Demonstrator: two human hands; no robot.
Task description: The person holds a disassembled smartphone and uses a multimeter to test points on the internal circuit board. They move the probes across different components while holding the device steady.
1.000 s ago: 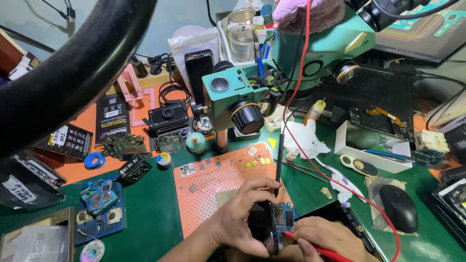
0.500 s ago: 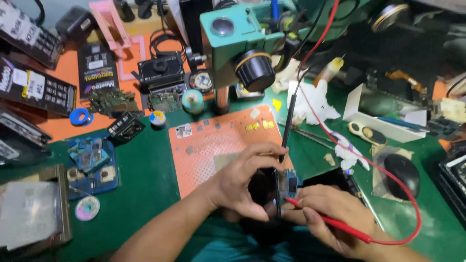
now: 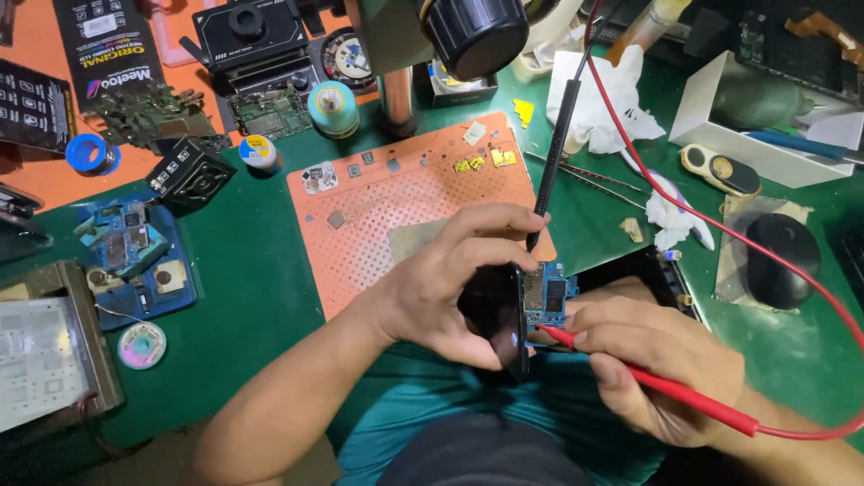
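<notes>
1. Phone [image 3: 500, 310], dark and opened, is held on edge near the body above the green mat [image 3: 243, 270], with its blue circuit board [image 3: 544, 297] exposed on the right side.
2. Left hand [image 3: 445, 283] is clamped around the phone, and a black probe [image 3: 551, 162] is pinched against it.
3. Right hand [image 3: 652, 360] is closed on a red probe [image 3: 670, 391], whose tip is touched to the board.
4. Probing is judged under way; the phone is not yet closed up, and small parts are left on the orange pad [image 3: 405, 207] farther off.
</notes>
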